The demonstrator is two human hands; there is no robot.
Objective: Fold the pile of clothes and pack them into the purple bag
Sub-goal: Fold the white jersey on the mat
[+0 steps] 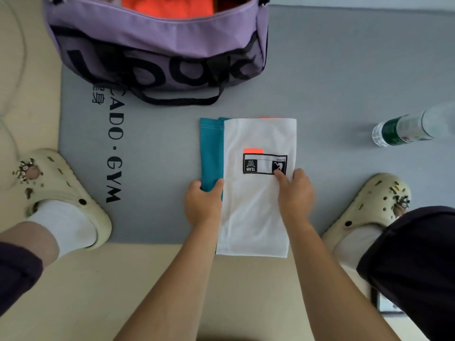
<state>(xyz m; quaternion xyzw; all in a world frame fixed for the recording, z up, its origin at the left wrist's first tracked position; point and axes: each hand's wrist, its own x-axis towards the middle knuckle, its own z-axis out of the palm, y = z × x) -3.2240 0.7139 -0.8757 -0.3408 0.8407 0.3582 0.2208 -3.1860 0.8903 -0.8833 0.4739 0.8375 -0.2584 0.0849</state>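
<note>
The folded white garment [256,193] is laid on the grey gym mat [157,168] on the floor, its long axis running straight away from the person, from the mat's near edge toward the purple bag [157,45]. A teal layer [211,153] is seen showing out from under its left side, and a black patch [264,163] is carried on its upper face.

Both hands are set at about the middle of the garment's length. The left edge, teal layer included, is gripped by the left hand [203,203], thumb over and fingers curled at the edge. The right hand [294,195] is laid on the right side of the white cloth with fingers bent, fingertips touching the patch; whether the cloth is pinched there or only pressed cannot be told.

The bag is placed directly ahead, beyond the garment's far end and a little to the left, its mouth open and orange cloth [167,6] already seen inside. Neither hand is clearly nearer. A further fold across the long axis, or a lift forward into the bag, is judged to be the likely next move. A water bottle [406,129] is lying well apart on the right.
</note>
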